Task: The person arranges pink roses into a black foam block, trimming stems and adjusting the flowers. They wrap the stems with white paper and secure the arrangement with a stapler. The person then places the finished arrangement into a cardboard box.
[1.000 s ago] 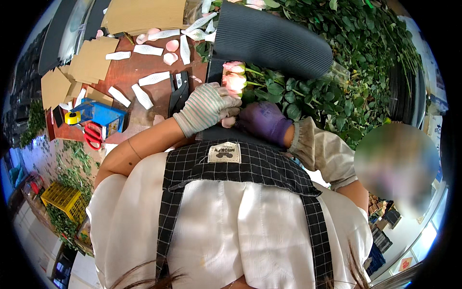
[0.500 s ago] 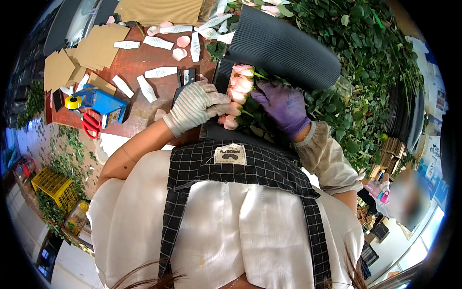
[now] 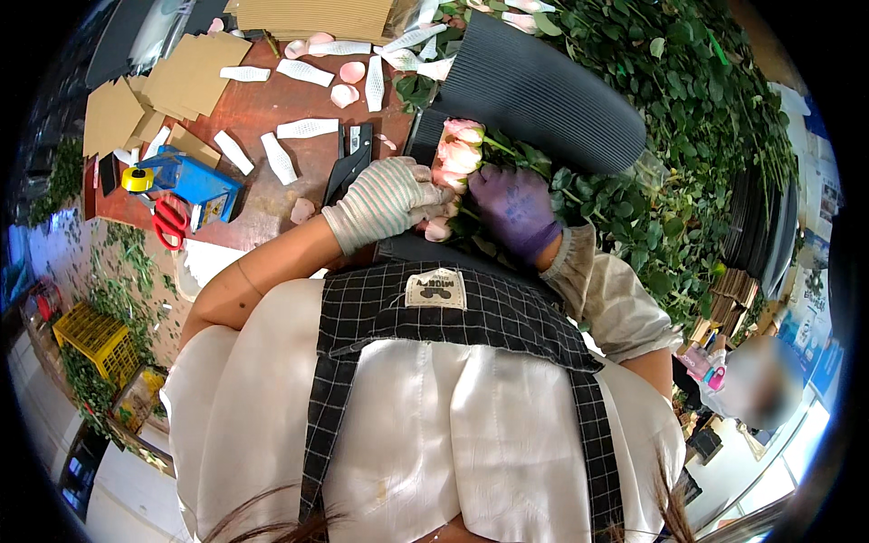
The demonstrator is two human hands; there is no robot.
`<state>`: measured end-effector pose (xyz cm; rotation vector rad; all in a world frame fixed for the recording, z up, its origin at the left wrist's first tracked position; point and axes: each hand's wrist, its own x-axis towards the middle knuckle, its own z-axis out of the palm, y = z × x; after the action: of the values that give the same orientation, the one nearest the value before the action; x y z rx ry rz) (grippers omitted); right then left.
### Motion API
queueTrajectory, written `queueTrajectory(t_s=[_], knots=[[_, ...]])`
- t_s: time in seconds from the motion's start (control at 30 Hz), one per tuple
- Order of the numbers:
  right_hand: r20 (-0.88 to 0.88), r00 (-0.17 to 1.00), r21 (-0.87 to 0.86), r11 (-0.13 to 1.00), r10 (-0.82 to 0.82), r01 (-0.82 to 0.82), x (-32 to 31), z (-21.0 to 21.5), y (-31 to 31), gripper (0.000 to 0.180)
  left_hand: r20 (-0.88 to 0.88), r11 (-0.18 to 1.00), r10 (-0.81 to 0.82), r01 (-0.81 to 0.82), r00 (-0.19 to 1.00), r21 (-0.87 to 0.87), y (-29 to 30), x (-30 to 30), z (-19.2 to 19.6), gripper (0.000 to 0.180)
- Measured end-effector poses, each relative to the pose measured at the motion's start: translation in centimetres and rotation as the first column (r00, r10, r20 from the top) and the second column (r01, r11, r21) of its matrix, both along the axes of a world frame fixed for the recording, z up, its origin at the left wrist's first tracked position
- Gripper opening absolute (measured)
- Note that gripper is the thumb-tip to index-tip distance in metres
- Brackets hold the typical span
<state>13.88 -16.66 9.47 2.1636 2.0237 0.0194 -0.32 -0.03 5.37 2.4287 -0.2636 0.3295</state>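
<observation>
Several pink roses [image 3: 460, 152] lie in a row on a black corrugated sheet [image 3: 424, 136], heads to the left and leafy stems to the right. My left hand [image 3: 382, 203], in a striped grey glove, has its fingers bent around the lower rose heads and partly covers them. On the stem side is my right hand [image 3: 516, 213], in a purple glove. Its fingers close just below the heads and hide the stems they hold. Another part of the sheet, a ribbed black flap [image 3: 543, 100], curves up beyond the flowers.
A black stapler [image 3: 351, 161] lies beyond my left hand, among white mesh sleeves [image 3: 279, 159] and loose petals. Farther left are a blue tape dispenser [image 3: 201, 185], red scissors [image 3: 168, 223] and cardboard sheets [image 3: 201, 77]. Rose foliage [image 3: 670, 109] heaps up at right; a person [image 3: 765, 380] is beyond.
My right hand has moved slightly left, closer to the rose heads. My left hand has shifted a little to the right and covers more of the lower roses.
</observation>
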Motion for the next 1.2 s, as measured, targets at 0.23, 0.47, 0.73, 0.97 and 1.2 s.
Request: queueTrajectory(t_s=[0.23,0.47,0.73,0.97,1.2], knots=[[-0.265,0.961,0.059,0.994,-0.076,0.095,1.5,0.6,-0.3,0.020,-0.216,1.000,-0.019,0.022,0.976,0.012,0.1,1.9,2.2,0.033],[-0.268,0.910,-0.005,0.945,-0.317,0.328,2.0,-0.7,0.6,0.041,-0.282,1.000,0.028,-0.024,0.959,0.019,-0.8,1.3,1.9,0.034],[-0.562,0.782,0.109,0.913,-0.270,0.393,2.9,3.2,-1.5,0.038,-0.316,0.880,0.239,-0.342,0.918,-0.330,3.4,1.4,7.0,0.036],[-0.739,0.657,0.652,0.399,0.147,0.644,6.2,13.6,-4.2,0.033,0.123,0.865,0.194,-0.110,0.973,-0.489,7.7,10.3,9.9,0.044],[-0.800,0.088,0.565,0.696,0.593,0.443,7.7,15.8,-7.8,0.057,0.116,0.959,-0.254,0.266,0.960,-0.098,4.8,2.6,7.9,0.050]])
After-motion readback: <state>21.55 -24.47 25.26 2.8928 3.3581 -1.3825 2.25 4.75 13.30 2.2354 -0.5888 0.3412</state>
